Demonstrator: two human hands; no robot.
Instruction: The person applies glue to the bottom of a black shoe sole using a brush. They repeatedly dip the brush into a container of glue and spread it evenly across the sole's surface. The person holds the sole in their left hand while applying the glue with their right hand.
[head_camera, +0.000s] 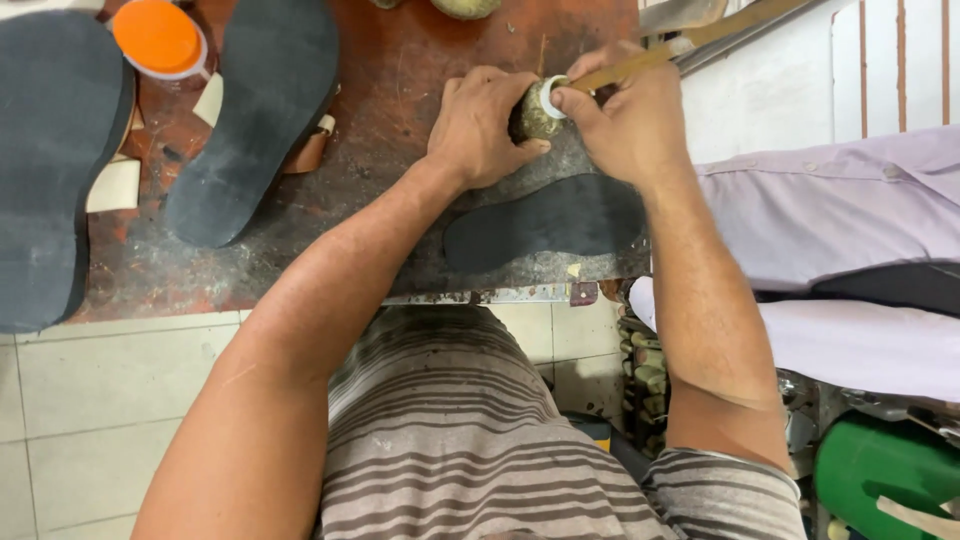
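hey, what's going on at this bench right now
A person sits at a worn reddish workbench. Their left hand grips a small grimy pot, while the right hand holds a thin wooden stick whose end is at the pot's white rim. A dark shoe sole lies flat on the bench just below the hands. Two more dark soles lie on the left, by an orange lid. Folded pale lilac cloth sits on the right.
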